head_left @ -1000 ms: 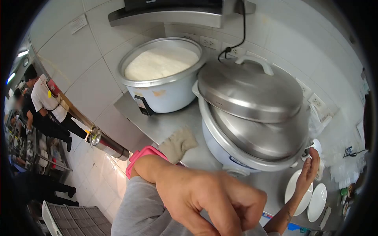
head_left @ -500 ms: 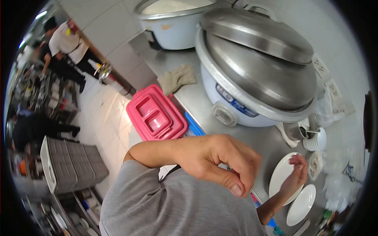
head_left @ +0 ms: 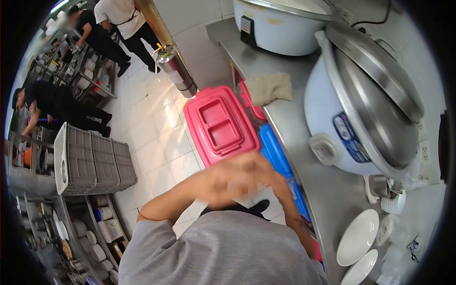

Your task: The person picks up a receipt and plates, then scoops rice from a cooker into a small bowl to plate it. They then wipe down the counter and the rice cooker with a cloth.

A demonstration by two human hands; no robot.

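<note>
My left hand [head_left: 214,186] and my right hand [head_left: 256,167] meet in front of my grey shirt [head_left: 218,251]. Motion smears the fingers of both, and I cannot make out whether anything is between them. Just beyond them is a pink lidded bin [head_left: 223,142] with two recessed panels in its lid. To the right of my right forearm runs a steel counter [head_left: 304,190], with blue lids [head_left: 275,149] below its edge. Two white oval plates lie on it, the larger plate [head_left: 357,237] and the smaller plate [head_left: 361,270].
A large rice cooker [head_left: 327,95] with stacked metal lids and another cooker [head_left: 280,28] stand on the counter, near a folded cloth [head_left: 270,89]. A fire extinguisher [head_left: 175,71] is by the wall. Left are a grey crate [head_left: 97,161], shelves of dishes and several people.
My view has swung left. My right hand has left the plates and come together with my left hand before my torso, near the pink bin.
</note>
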